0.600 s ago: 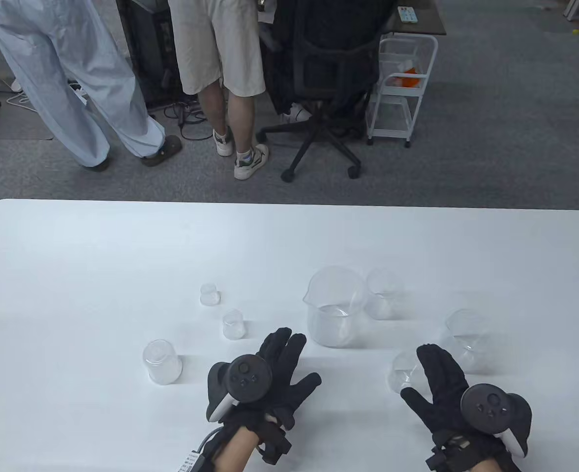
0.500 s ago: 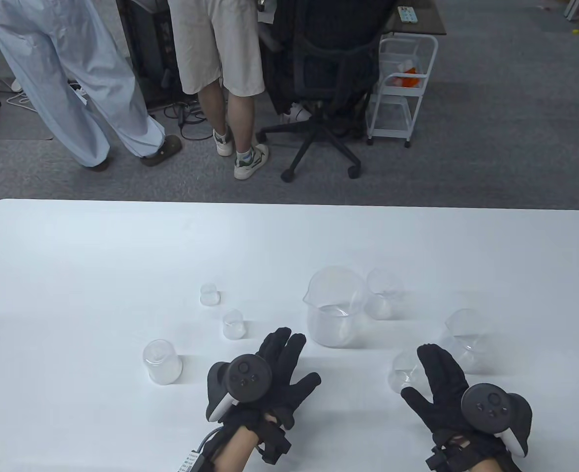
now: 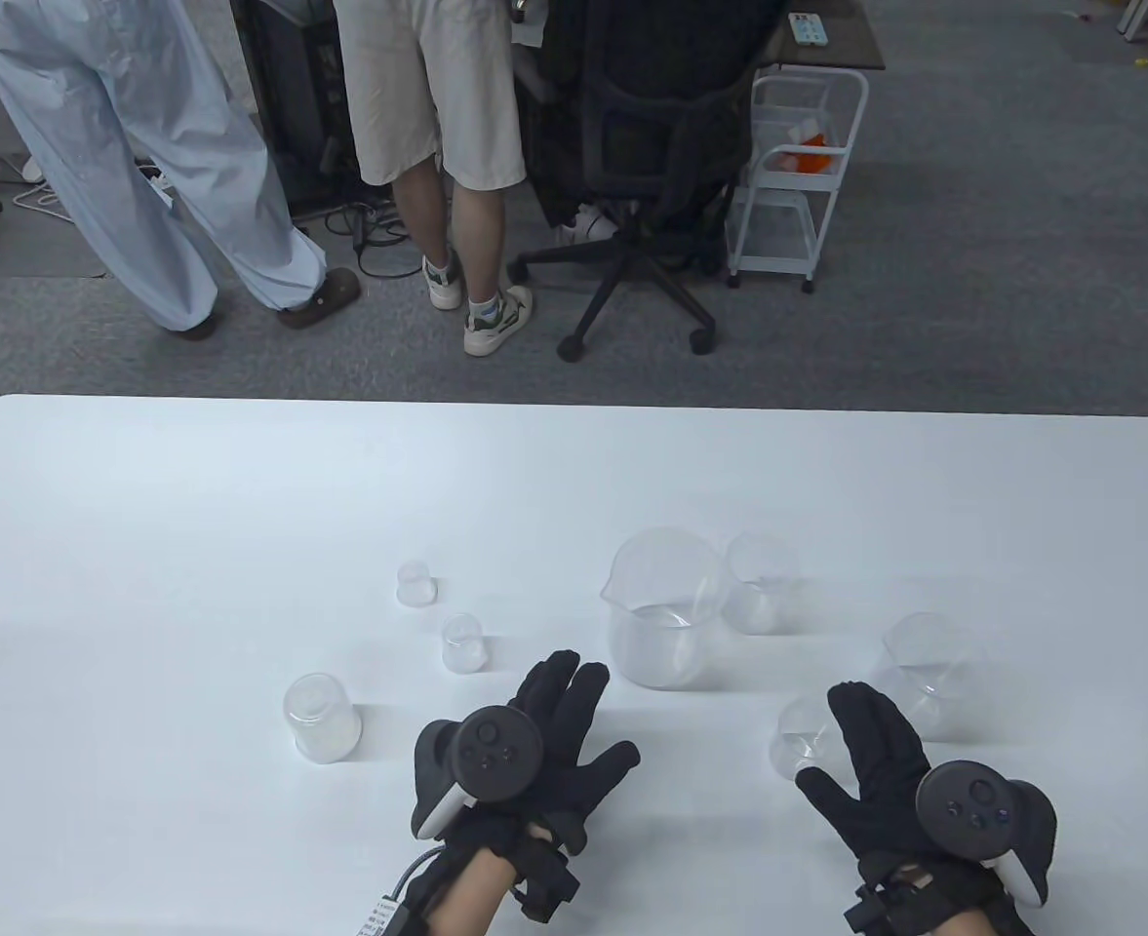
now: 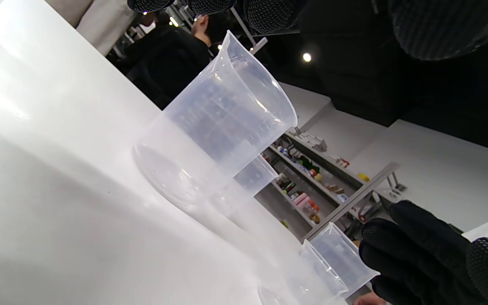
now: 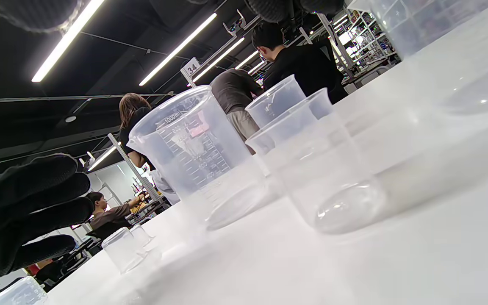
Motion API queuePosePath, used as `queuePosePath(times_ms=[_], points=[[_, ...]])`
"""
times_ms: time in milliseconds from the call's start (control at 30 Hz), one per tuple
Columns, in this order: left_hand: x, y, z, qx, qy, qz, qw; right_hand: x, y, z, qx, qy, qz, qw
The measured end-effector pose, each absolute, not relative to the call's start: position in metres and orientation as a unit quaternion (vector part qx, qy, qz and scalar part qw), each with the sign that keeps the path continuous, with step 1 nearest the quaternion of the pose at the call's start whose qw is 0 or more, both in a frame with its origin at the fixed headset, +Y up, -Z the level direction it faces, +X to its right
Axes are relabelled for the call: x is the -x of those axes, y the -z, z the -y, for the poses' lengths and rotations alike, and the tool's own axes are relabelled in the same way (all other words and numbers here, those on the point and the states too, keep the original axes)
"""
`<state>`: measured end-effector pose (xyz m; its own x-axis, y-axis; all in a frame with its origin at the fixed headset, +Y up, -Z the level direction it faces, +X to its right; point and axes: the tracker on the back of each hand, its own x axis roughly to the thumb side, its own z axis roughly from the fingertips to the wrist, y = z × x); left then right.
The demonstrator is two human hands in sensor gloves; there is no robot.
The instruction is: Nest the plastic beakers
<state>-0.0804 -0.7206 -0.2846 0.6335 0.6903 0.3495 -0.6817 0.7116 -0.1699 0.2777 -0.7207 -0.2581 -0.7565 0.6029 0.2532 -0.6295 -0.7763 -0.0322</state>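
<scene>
Several clear plastic beakers stand apart on the white table (image 3: 144, 546). The large beaker (image 3: 666, 609) is in the middle, with a medium one (image 3: 759, 585) just behind it on the right. Another medium beaker (image 3: 925, 673) stands at the right, and one (image 3: 800, 739) stands right by my right hand's fingers. Two small beakers (image 3: 415, 583) (image 3: 462, 643) and an upside-down one (image 3: 320, 717) stand to the left. My left hand (image 3: 588, 721) rests flat and empty in front of the large beaker (image 4: 218, 127). My right hand (image 3: 856, 765) rests flat and empty too.
Beyond the table's far edge stand two people (image 3: 437, 146), an office chair (image 3: 642, 175) and a white cart (image 3: 798, 166). In the right wrist view the 1000 ml beaker (image 5: 197, 156) stands behind a nearer beaker (image 5: 316, 169), with my left hand (image 5: 28, 203) at the left.
</scene>
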Motion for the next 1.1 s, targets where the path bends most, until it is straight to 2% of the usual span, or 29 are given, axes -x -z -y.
queuePosePath(times_ms=[167, 333, 433, 633, 833, 1100], points=[[0.073, 0.29, 0.7, -0.018, -0.352, 0.197, 0.915, -0.278, 0.258, 0.72, -0.117, -0.935, 0.061, 0.33], [0.057, 0.311, 0.664, -0.037, -0.302, 0.193, 0.933, -0.279, 0.258, 0.719, -0.117, -0.934, 0.063, 0.331], [0.039, 0.333, 0.638, -0.016, -0.264, 0.185, 0.946, -0.279, 0.258, 0.719, -0.117, -0.934, 0.066, 0.332], [0.007, 0.375, 0.612, 0.057, -0.212, 0.162, 0.962, -0.281, 0.258, 0.717, -0.115, -0.933, 0.071, 0.334], [-0.022, 0.413, 0.615, 0.13, -0.166, 0.135, 0.968, -0.284, 0.258, 0.715, -0.113, -0.931, 0.078, 0.339], [-0.045, 0.442, 0.647, 0.213, -0.108, 0.1, 0.966, -0.286, 0.258, 0.713, -0.112, -0.929, 0.082, 0.342]])
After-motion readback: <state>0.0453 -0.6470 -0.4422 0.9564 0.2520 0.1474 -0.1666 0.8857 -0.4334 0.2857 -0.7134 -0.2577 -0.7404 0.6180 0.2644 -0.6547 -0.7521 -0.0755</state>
